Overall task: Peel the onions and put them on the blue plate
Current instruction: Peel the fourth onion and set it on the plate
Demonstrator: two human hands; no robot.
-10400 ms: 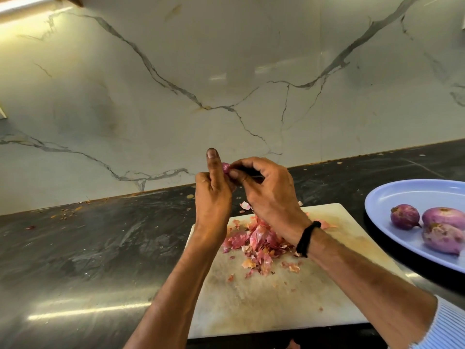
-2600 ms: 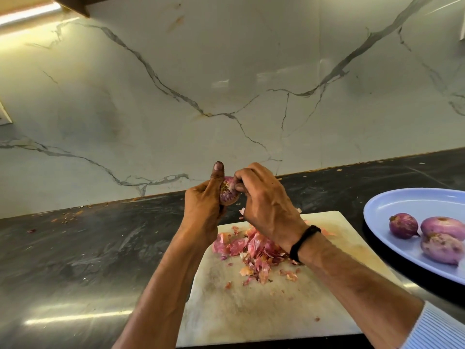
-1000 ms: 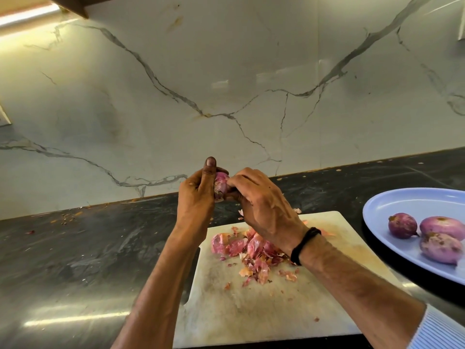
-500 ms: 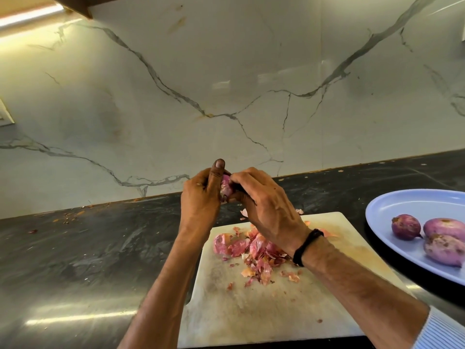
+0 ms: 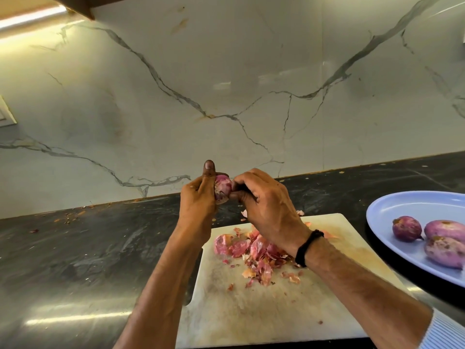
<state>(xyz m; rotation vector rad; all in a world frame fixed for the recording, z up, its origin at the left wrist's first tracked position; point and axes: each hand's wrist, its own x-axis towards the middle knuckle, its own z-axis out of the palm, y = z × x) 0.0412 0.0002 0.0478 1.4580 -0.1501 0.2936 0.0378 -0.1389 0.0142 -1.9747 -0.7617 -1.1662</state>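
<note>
Left grip wraps the onion from its 9 o'clock side, with the thumb pointing straight up. Right grip pinches the onion's 3 o'clock side with curled fingertips. Together they hold it in the air above the 12 o'clock edge of the cutting board, which lies on the dark table. Pink peels are heaped on the board's 12 o'clock half. At the board's 3 o'clock, the blue plate carries three more onions, lying close together.
</note>
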